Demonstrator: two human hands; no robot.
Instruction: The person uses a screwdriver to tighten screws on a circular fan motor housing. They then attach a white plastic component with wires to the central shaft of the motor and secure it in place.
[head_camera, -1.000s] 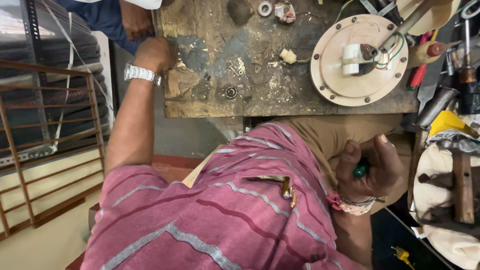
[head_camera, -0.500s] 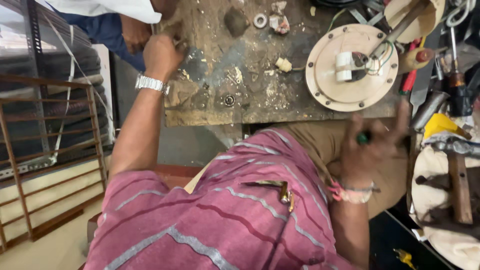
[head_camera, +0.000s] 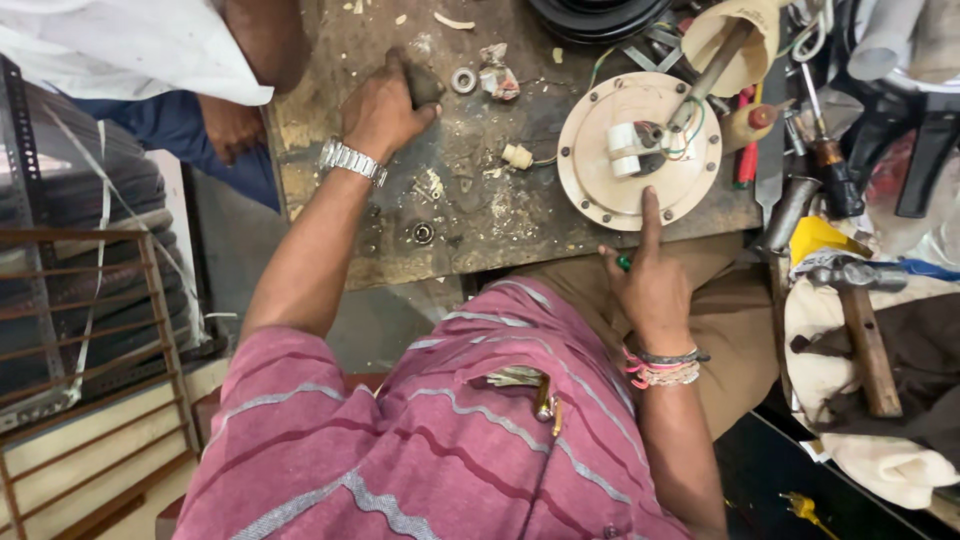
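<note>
While left hand (head_camera: 378, 110) grips dark lump (head_camera: 424, 84), washer (head_camera: 464, 79), hammer (head_camera: 860, 320) nearby.

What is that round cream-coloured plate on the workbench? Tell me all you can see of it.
The round plate is a cream disc, seemingly plastic, lying flat on the worn workbench near its front edge. Small holes ring its rim. White blocks, thin coloured wires and a grey rod slanting off sit at its middle. The right hand rests a fingertip on its near rim, gripping something small and green.
</note>
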